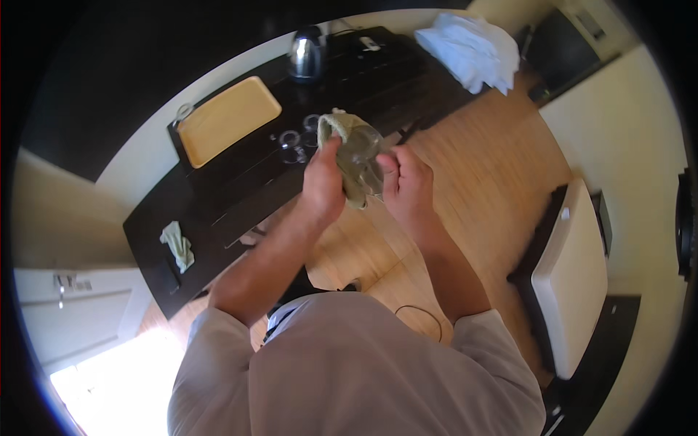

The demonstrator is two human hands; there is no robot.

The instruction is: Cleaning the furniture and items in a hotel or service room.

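My left hand grips a pale green cloth that wraps part of a clear glass. The thumb presses into the folded cloth near its top. On the opposite side, my right hand holds the glass by its edge, fingers curled. Both hands are raised in front of me, by the near edge of a dark table. Beyond the left hand, a few small clear glass items rest on the table; their exact shape is too blurred to tell.
A wooden tray and a shiny electric kettle stand towards the back. White fabric lies crumpled at the far right end. A second pale green cloth is at the left end. A bench with a white cushion is to my right.
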